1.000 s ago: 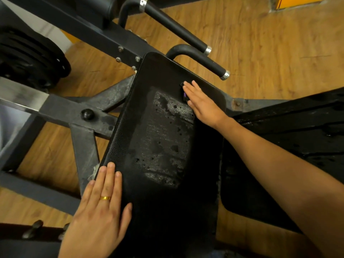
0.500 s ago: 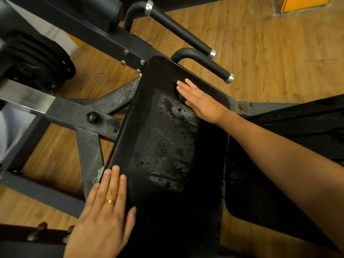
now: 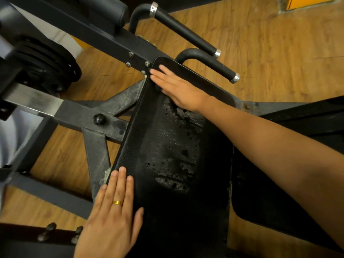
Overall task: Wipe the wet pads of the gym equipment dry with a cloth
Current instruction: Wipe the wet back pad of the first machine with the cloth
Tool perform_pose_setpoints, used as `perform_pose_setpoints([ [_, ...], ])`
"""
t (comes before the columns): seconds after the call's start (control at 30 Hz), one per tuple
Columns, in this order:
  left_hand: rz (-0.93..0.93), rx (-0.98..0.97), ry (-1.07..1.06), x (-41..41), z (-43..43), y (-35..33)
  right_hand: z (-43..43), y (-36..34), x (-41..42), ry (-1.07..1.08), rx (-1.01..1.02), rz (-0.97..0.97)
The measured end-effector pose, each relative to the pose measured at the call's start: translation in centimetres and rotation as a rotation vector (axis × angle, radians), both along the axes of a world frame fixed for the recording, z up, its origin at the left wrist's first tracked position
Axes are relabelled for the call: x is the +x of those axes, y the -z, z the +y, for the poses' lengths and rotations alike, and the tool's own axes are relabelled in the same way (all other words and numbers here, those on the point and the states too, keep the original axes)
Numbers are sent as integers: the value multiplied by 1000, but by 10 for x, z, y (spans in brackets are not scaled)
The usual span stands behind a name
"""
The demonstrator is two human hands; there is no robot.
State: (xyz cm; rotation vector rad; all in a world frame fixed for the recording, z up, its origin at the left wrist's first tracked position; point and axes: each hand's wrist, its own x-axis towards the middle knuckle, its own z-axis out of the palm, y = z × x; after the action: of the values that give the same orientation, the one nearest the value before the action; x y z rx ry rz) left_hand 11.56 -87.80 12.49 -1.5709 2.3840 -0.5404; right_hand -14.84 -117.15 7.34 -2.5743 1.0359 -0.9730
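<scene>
Pad (image 3: pixel 167 211): long black upholstered board fixed to the machine's steel frame (image 3: pixel 96 146), running from close to the viewer away toward two bar handles (image 3: pixel 208 66); wooden floor (image 3: pixel 270 43) beneath. Centre carries a wet patch (image 3: pixel 173 146), glistening, beaded, broken into spots; margins look matt, likely drier. Right hand (image 3: pixel 178 88) lies flat at the far left corner, fingers straight and together, tips at the edge beside the frame bolts. Cloth not plainly seen; something dark may sit under that palm, cannot tell. Left hand (image 3: pixel 113 216), gold ring (image 3: pixel 117 202) on one finger, lies flat on the near left edge, fingers straight, gripping nothing. Handling, as a judgement: the pad is fixed, not a thing to lift. The skin looks like textured vinyl over foam, so firm but giving under pressure, and slick where wet. Water probably sits on top rather than soaking in, so it would smear unless taken up under a flat palm. Best bracing point is the near edge where the left hand rests, on the drier surface. Second dark pad (image 3: pixel 264 216) lies to the right, under the forearm; wetness there unclear.
</scene>
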Motion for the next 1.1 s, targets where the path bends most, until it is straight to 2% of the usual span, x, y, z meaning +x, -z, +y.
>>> perform_pose_setpoints([
  [0.1,10,6,6,0,-1,0,-7,-16,21,-38,-19,-7],
  [0.23,13,14,15,-1,-1,-2,5,8,-1,16,20,-18],
  [0.37,8,14,40,-1,-1,-3,40,57,-48,226,202,-63],
  [0.5,19,16,40,-1,0,-2,83,90,-54,512,438,-254],
  [0.63,16,29,17,-3,1,-4,99,86,-35,751,629,-442],
  [0.8,23,36,12,-2,1,-4,150,80,-14,800,742,-446],
  [0.9,30,30,18,-1,2,-2,168,82,0,793,722,-452],
  [1.1,31,33,26,-2,1,-3,103,79,-20,861,749,-492],
])
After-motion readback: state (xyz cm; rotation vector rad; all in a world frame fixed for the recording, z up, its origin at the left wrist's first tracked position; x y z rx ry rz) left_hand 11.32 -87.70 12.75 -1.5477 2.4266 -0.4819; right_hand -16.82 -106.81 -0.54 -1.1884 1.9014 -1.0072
